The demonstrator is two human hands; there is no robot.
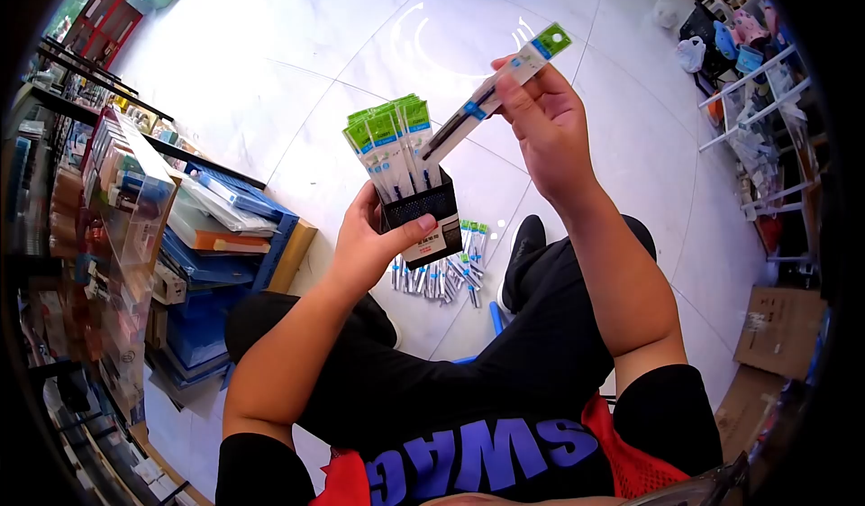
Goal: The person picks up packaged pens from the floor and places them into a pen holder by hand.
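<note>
My left fingers [407, 234] clasp a black holder [443, 201] — packets [386, 148] fanned inside. My right fingers [523, 107] pinch a slim packet [460, 129] (slantwise).

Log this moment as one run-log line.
left grip: holding black holder with green-topped packets | right grip: pinching single packet, tilted | floor: loose packets
</note>
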